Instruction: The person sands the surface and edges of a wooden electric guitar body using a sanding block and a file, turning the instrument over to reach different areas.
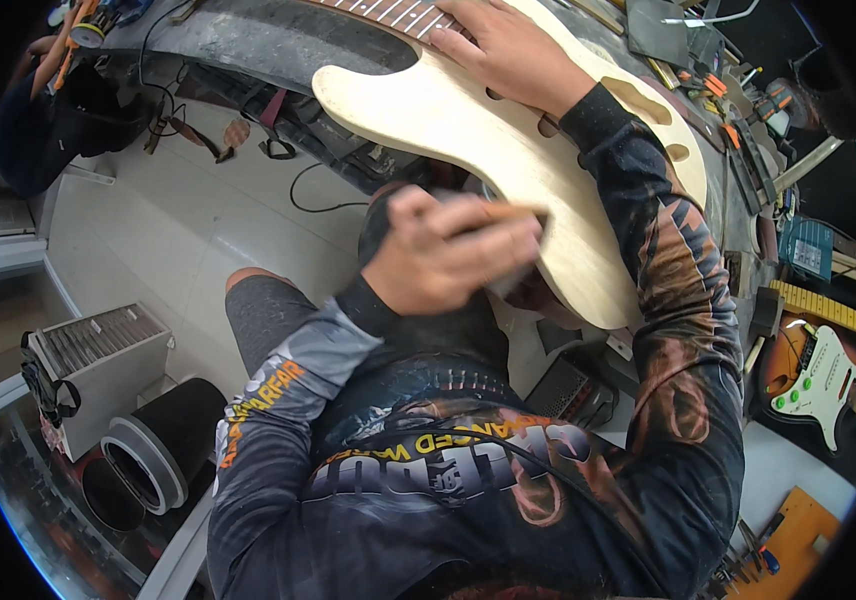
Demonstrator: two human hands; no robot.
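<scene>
Your right hand (513,50) lies flat, fingers spread, on the unfinished guitar body (508,150), just where the neck (388,12) joins it. It grips nothing, only presses down.

Your left hand (448,250) is curled narrow around a small brown piece, likely a sanding block (516,212); it's blurred, so I can't tell exactly what it is. It sits against the body's near edge, at the lower rim.

The guitar body is bare pale wood with routed cavities showing near your right wrist. It juts off the workbench (278,40) edge over your lap, neck pointing to the far left corner.

The workbench top is grey, dusty and scuffed. Hand tools with orange handles (718,85) and a dark pad (658,30) lie along its far right side, well apart from your hands.

The floor (178,210) is pale tile. A black cable (323,200) loops on it below the bench edge, and straps (198,135) hang near the bench underside.

At lower left there's a white box unit with a finned grille (98,360), and just beside it a black cylinder with a white rim (158,450).

On the right, a finished sunburst electric guitar with a white pickguard (813,375) stands near the bench end. An orange board (783,535) sits at lower right with small tools on it.
</scene>
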